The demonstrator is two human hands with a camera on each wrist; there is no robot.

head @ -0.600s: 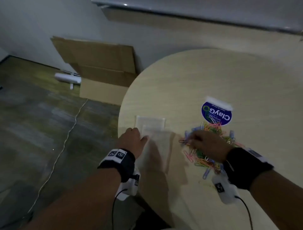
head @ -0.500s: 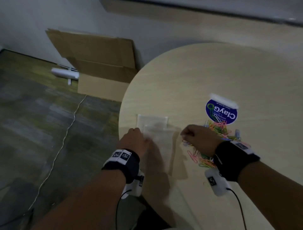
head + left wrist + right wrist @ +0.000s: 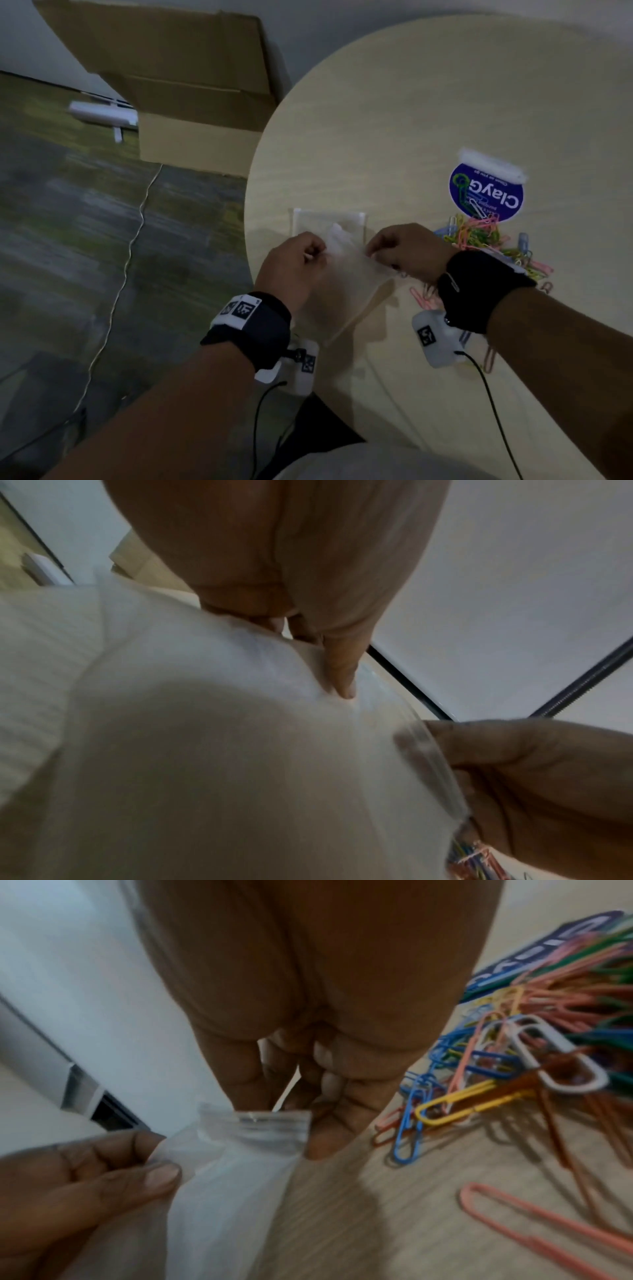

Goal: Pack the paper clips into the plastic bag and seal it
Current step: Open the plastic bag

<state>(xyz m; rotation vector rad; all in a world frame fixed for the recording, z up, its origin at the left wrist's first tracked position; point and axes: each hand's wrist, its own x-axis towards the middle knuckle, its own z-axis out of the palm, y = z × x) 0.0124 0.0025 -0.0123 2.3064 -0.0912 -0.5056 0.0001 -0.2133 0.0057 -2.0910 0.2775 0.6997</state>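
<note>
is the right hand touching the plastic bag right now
Touching. The right wrist view shows the right hand pinching the plastic bag at its zip edge.

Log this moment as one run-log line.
left hand: pinches plastic bag | right hand: pinches bag mouth | paper clips: loose on table

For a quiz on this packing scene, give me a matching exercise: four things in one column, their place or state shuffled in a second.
Things:
1. plastic bag
2. paper clips
3. round blue sticker
4. cardboard box

Places or states:
A. on the floor by the wall
B. loose, multicoloured pile
C. pinched by both hands
D. flat on the table, beyond the pile

Pairs: 1-C, 2-B, 3-D, 4-A
</note>
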